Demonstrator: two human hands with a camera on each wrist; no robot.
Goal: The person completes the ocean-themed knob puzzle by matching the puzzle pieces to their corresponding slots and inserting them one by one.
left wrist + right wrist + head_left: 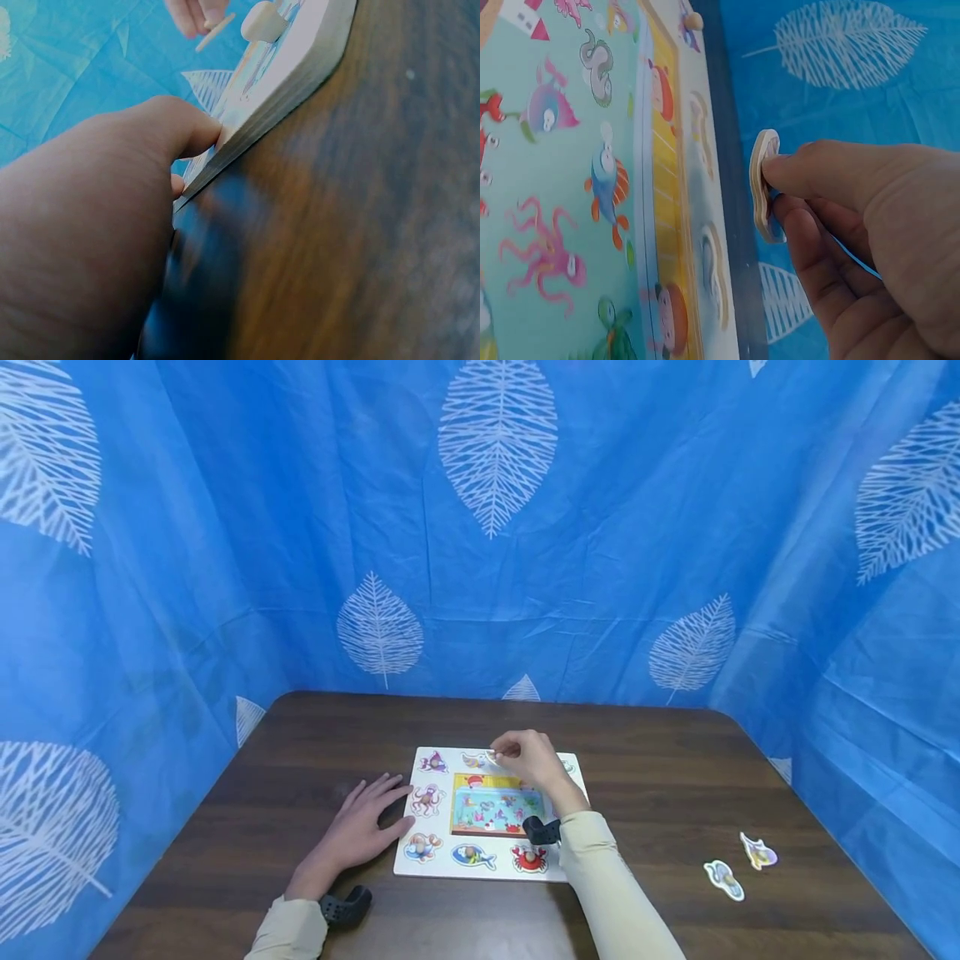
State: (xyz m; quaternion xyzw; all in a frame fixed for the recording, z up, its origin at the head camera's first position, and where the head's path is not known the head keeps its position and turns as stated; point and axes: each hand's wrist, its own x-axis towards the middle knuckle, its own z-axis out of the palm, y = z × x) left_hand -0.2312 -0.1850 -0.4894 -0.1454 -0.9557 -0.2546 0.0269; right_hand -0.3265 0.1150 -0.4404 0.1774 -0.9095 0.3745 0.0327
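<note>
A white wooden peg puzzle board (502, 860) with sea animals lies on the table. My right hand (532, 760) is over its far edge, pinching a small puzzle piece (760, 187) between thumb and fingers. In the right wrist view the piece stands on edge, apart from the board, and its picture is mostly hidden. Two cut-out slots, one a curved recess (715, 274), show along the board's border nearby. My left hand (363, 828) lies spread at the board's left edge, with its thumb (199, 135) touching the edge.
Two loose puzzle pieces, a grey-blue one (723, 880) and a yellow and purple one (759, 852), lie on the brown table (660, 785) at the right. Pegged pieces such as the crab (529, 859) and octopus (427, 801) sit in the board. A blue curtain (300, 527) surrounds the table.
</note>
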